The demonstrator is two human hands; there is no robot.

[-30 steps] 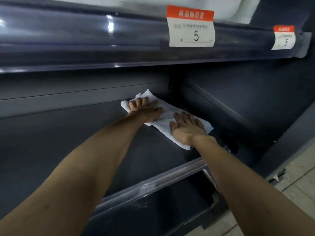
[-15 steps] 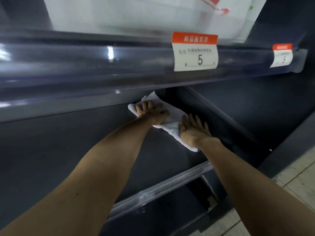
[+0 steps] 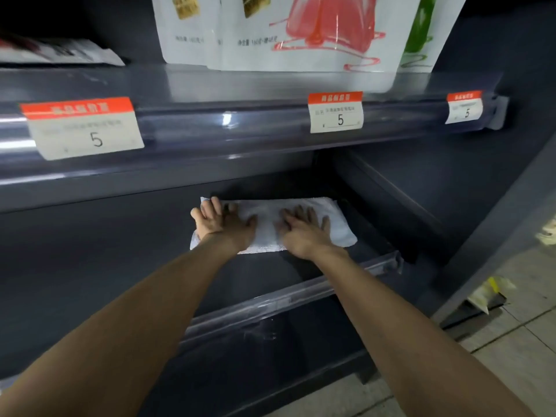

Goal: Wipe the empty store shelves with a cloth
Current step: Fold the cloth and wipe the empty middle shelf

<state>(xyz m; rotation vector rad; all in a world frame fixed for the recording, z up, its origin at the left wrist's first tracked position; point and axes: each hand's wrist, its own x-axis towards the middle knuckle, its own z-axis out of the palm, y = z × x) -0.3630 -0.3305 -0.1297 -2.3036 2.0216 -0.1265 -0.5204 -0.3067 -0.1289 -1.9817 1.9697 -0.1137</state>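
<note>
Here, white cloth (image 3: 267, 227) flat on dark shelf (image 3: 105, 266), left hand (image 3: 224, 225) and right hand (image 3: 304, 231) spread, pressing it.

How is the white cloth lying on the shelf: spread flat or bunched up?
Spread flat: the cloth lies as a rectangle under the left hand and right hand, both palms down.

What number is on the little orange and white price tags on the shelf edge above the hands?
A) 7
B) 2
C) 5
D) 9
C: each price tag on the clear strip above the white cloth shows a big 5, including the one at the far left and the one at the far right.
</note>
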